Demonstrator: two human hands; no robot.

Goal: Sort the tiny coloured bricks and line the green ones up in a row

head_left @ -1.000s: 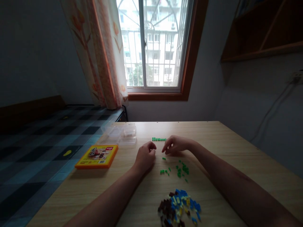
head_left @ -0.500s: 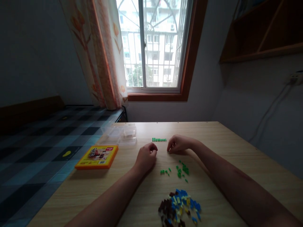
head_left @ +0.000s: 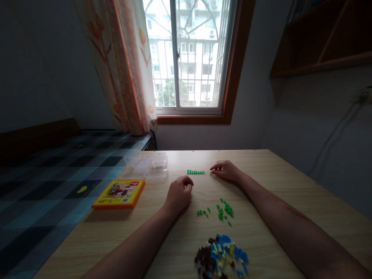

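My right hand (head_left: pixel 225 170) is at the right end of a row of small green building bricks (head_left: pixel 195 172), its thumb and forefinger pinching a single green brick (head_left: pixel 210 173) just above or on the tabletop. A short gap separates that brick from the row. My left hand (head_left: pixel 179 192) rests on the table in front of the row, fingers curled in, with nothing visible in them. Loose green bricks (head_left: pixel 228 209) lie in a scattered heap nearer to me, and a smaller green group (head_left: pixel 201 212) sits to their left.
Closest to me is a mixed pile of brown, blue, yellow and cream bricks (head_left: pixel 217 254). On the left are a yellow-orange box (head_left: pixel 119 193) and clear plastic trays (head_left: pixel 148 164). The wooden table (head_left: pixel 290 186) stands by a bed (head_left: pixel 58 186), below a window.
My right hand has moved away from me, up to the level of the green row, and a green brick now shows at its fingertips. My left hand has stayed in place.
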